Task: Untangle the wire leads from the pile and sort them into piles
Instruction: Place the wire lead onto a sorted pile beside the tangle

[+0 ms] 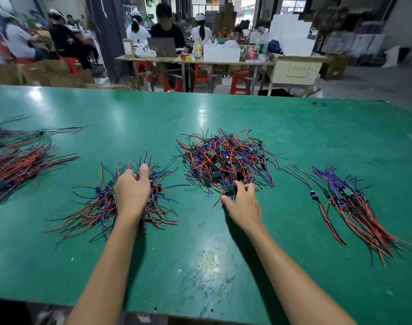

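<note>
The left hand (pixel 132 193) lies over the middle of the near-left bundle of leads (pixel 111 202), so what its fingers (pixel 144 171) touch underneath is hidden, and the right hand's (pixel 243 202) fingertips sink into the edge of the tangled pile (pixel 226 160) where any grip cannot be made out. The two bundles at far left (pixel 17 165) are smeared and cut off by the frame edge. The people beyond the tabletop (pixel 200 266) are blurred on the left.
</note>
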{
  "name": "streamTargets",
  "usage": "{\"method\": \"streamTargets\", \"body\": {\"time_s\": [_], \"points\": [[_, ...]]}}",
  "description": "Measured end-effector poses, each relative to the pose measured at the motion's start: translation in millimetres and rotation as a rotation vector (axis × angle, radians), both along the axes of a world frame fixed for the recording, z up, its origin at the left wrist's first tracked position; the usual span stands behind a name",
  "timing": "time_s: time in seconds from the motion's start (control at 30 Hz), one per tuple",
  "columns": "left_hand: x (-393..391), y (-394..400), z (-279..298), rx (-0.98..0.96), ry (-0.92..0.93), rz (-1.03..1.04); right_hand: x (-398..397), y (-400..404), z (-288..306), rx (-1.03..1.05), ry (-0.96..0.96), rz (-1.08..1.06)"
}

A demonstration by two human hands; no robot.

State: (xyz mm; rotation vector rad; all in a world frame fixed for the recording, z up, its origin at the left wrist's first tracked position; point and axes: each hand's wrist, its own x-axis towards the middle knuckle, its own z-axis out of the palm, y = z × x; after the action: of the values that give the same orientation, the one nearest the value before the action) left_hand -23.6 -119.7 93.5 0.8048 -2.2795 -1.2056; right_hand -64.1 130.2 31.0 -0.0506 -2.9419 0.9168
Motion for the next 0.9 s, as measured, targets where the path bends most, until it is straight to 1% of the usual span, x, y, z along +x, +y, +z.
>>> {"method": "streamTargets", "body": {"time_s": [0.03,0.1,0.17,0.2,0.23,0.27,0.3,0.37,0.4,0.5,0.57,0.7,0.9], "points": [[1.5,4.0,-3.7,-0.122,-0.076,-0.022,-3.7,-1.5,-2.1,-0.002,0.015,-0.026],[6.7,20.3,-7.1,-0.260,-0.142,-0.066,-8.4,-4.9,-4.9,-0.012,0.070,-0.064],[10.7,39.0,-14.4,-0.397,-0.094,-0.070,-9.2,-6.2,-6.8,-0.066,0.124,-0.099],[12.8,48.1,-18.4,-0.445,-0.034,-0.113,-7.5,-6.4,-7.6,-0.103,0.153,-0.115],[14.3,56.1,-23.7,-0.446,0.041,-0.193,-4.6,-6.3,-8.4,-0.133,0.188,-0.127],[16.3,64.3,-29.0,-0.397,0.095,-0.294,-1.0,-5.8,-9.5,-0.155,0.226,-0.138],[17.8,72.5,-34.7,-0.326,0.111,-0.390,3.3,-4.9,-10.8,-0.174,0.263,-0.150],[20.0,91.2,-43.9,-0.201,0.068,-0.525,13.1,-1.2,-13.5,-0.221,0.325,-0.178],[19.6,101.3,-48.3,-0.103,0.046,-0.564,18.1,2.1,-14.7,-0.254,0.351,-0.185],[18.8,129.7,-52.6,0.369,0.012,-0.611,32.4,13.3,-18.7,-0.373,0.390,-0.092],[17.9,140.2,-54.3,0.533,0.044,-0.609,41.4,18.7,-20.9,-0.454,0.364,0.008],[22.7,148.4,-60.8,0.697,0.151,-0.555,56.9,22.9,-21.0,-0.636,0.259,0.100],[42.0,148.2,-75.3,0.790,0.282,-0.538,69.9,32.6,-24.1,-0.857,0.135,0.223]]}}
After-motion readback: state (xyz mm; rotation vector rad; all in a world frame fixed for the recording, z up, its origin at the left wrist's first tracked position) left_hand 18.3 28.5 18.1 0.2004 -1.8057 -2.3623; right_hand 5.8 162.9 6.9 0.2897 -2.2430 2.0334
